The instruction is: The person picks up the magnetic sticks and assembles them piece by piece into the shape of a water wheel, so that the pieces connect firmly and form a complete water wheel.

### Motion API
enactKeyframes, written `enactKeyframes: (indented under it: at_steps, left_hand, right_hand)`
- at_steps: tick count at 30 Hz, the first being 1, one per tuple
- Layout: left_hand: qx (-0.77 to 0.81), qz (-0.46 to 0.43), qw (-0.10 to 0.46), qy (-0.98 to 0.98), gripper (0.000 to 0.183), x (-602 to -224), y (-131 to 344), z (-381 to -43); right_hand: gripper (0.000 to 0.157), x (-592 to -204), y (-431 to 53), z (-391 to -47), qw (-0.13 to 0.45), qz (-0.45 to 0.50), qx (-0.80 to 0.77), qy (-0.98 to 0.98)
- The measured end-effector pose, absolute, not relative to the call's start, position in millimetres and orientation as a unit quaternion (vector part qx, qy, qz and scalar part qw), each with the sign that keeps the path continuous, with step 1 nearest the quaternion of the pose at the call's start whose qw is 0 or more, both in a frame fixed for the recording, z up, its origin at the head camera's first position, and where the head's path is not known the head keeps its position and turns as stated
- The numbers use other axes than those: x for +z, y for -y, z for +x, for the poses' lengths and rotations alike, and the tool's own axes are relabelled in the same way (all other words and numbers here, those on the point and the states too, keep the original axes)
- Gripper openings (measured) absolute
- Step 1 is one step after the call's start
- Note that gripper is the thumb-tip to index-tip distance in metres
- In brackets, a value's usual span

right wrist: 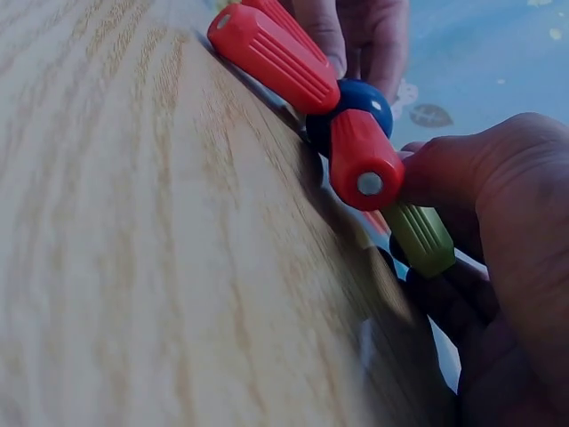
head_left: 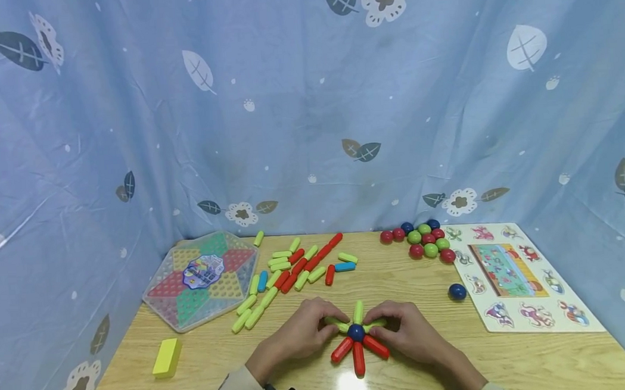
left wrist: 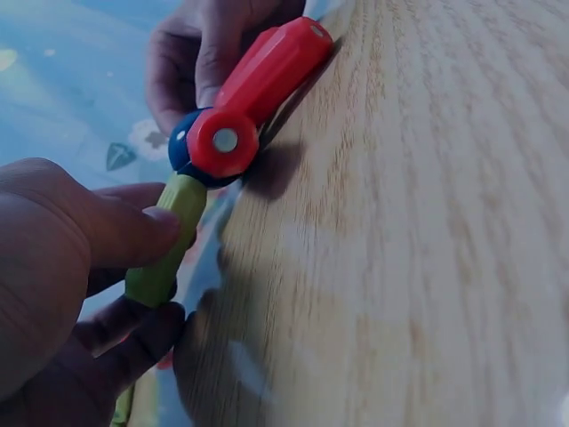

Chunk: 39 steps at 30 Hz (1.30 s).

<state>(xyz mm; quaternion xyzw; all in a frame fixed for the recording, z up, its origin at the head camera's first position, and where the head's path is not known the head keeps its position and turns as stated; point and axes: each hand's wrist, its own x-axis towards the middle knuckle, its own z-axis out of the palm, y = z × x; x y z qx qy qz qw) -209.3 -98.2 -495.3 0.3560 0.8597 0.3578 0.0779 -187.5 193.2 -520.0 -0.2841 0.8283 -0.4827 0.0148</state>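
Note:
A dark blue ball (head_left: 355,333) sits at the hub of a star of magnetic rods on the table. Three red rods (head_left: 359,359) fan out from it toward me. A yellow-green rod (head_left: 358,311) points away, with one more on each side. My left hand (head_left: 311,329) pinches the left green rod (left wrist: 175,233) between thumb and fingers. On the other side, my right hand (head_left: 407,333) pinches the right green rod (right wrist: 423,238). Silvery magnet discs show on the red rods' ends in both wrist views.
Loose green, red and blue rods (head_left: 296,273) lie behind the left hand, beside a hexagonal peg-patterned box (head_left: 159,285). A yellow block (head_left: 167,358) is at front left. Back right are several colored balls (head_left: 427,239), a lone blue ball (head_left: 457,292) and a picture puzzle board (head_left: 541,326).

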Motion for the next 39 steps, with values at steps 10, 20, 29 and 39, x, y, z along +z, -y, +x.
enactKeyframes:
  at_steps: [10, 20, 29, 39]
  left_hand:
    - [0.334, 0.357, 0.064, -0.87, 0.026, -497, 97, -207]
    - [0.339, 0.348, 0.059, -0.872, 0.024, -500, 105, -209]
    - [0.35, 0.331, 0.057, -0.874, 0.023, -500, 118, -210]
    - [0.33, 0.364, -0.012, -0.871, 0.016, -482, 96, -208]
  right_hand:
    - [0.021, -521, -192, -190, -0.016, -0.258, -0.468, -0.845]
    - [0.026, -510, -262, -187, -0.131, -0.206, -0.459, -0.854]
    - [0.03, -505, -342, -190, -0.213, -0.098, -0.4, -0.886]
    - [0.027, -506, -327, -198, -0.167, -0.151, -0.325, -0.919]
